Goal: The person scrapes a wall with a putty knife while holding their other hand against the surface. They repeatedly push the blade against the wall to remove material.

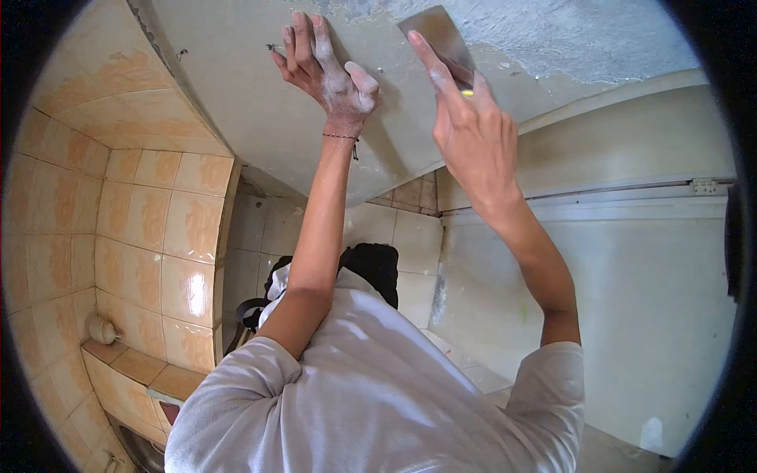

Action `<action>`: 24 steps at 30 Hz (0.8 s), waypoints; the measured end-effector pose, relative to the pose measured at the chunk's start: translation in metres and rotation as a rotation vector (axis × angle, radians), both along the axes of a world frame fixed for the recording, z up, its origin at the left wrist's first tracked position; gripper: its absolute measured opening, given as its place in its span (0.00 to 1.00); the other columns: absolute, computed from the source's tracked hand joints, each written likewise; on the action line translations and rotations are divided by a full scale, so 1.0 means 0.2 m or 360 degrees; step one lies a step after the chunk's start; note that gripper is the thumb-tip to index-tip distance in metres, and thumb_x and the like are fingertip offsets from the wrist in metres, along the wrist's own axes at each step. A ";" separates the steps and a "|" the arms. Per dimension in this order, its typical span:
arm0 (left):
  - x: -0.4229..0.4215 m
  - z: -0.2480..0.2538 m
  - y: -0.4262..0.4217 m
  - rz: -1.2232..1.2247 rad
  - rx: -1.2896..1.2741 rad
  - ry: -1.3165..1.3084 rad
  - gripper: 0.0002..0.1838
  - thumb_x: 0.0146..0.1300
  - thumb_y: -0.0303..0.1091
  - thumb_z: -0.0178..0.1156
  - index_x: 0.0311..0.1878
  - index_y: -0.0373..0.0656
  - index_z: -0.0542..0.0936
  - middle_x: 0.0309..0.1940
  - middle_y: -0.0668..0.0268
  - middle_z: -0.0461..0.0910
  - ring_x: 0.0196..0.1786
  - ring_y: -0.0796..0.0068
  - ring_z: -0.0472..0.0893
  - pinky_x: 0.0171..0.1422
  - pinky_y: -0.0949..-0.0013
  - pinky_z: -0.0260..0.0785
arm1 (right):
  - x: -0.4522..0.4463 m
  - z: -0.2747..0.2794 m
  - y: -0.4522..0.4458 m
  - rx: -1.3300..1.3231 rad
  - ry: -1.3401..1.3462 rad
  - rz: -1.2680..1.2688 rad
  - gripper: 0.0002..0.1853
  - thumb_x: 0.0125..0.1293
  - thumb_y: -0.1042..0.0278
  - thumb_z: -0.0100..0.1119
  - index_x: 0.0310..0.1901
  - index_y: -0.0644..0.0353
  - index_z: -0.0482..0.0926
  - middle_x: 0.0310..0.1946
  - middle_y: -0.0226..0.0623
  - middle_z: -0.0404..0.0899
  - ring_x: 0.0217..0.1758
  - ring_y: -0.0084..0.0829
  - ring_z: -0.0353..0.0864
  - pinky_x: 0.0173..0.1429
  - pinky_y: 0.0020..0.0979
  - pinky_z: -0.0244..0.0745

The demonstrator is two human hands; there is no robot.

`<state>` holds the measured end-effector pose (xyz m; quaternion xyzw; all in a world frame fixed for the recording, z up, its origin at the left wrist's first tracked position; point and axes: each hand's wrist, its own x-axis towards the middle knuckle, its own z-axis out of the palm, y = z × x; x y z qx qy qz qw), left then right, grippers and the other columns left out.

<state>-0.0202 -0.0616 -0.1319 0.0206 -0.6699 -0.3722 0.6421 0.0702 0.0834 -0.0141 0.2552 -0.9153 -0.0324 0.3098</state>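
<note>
My right hand (473,126) is wrapped round the handle of a putty knife (438,38), with the index finger stretched along its wide metal blade. The blade lies against the wall (236,102), beside a rough, scraped patch (576,35) of paler grey-blue. To the left, my left hand (327,71) is spread on or close to the same wall, and no object shows in it. White dust coats its thumb and palm side. A thin dark cord bracelet (341,135) circles that wrist. My right fingers hide most of the knife's handle.
Orange-patterned tiles (189,221) cover the walls at left, above a tiled ledge (134,359) holding a round pale object (101,329). A sink (142,449) shows at the lower left. Dark bag-like material (374,272) is by my body. A pale panel (583,315) stands at right.
</note>
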 end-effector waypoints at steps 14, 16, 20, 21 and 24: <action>0.00 0.00 0.00 0.0029 -0.0017 -0.0014 0.39 0.64 0.51 0.39 0.75 0.38 0.63 0.77 0.55 0.57 0.81 0.54 0.50 0.82 0.43 0.27 | 0.09 0.08 -0.10 -0.0050 -0.0239 -0.0294 0.36 0.69 0.73 0.55 0.73 0.21 0.65 0.41 0.47 0.84 0.35 0.54 0.85 0.36 0.46 0.80; 0.00 0.00 0.01 0.0016 0.0000 -0.0017 0.39 0.64 0.50 0.39 0.75 0.37 0.63 0.77 0.55 0.57 0.81 0.54 0.50 0.82 0.43 0.27 | 0.09 0.06 -0.04 -0.0066 -0.0226 -0.0234 0.38 0.67 0.74 0.55 0.74 0.23 0.62 0.36 0.51 0.81 0.29 0.54 0.84 0.32 0.47 0.80; 0.00 0.01 0.00 0.0019 0.0006 0.0003 0.39 0.63 0.49 0.40 0.75 0.37 0.63 0.77 0.55 0.57 0.81 0.54 0.51 0.82 0.43 0.27 | 0.06 0.05 -0.07 -0.0133 -0.0159 -0.0114 0.40 0.64 0.74 0.55 0.76 0.25 0.60 0.28 0.53 0.77 0.23 0.54 0.82 0.28 0.49 0.79; 0.00 0.01 0.00 0.0016 0.0002 0.0008 0.39 0.62 0.49 0.41 0.75 0.37 0.63 0.77 0.55 0.57 0.81 0.54 0.51 0.82 0.43 0.27 | 0.07 0.04 -0.07 -0.0136 -0.0159 -0.0119 0.40 0.64 0.74 0.55 0.76 0.25 0.60 0.28 0.53 0.77 0.23 0.54 0.82 0.28 0.49 0.79; 0.01 0.00 0.00 -0.0002 0.0004 -0.0003 0.39 0.62 0.48 0.41 0.75 0.38 0.63 0.77 0.55 0.57 0.81 0.54 0.51 0.82 0.43 0.26 | 0.09 0.03 -0.06 -0.0168 -0.0179 -0.0141 0.40 0.65 0.75 0.54 0.75 0.24 0.61 0.26 0.52 0.75 0.23 0.54 0.81 0.28 0.49 0.78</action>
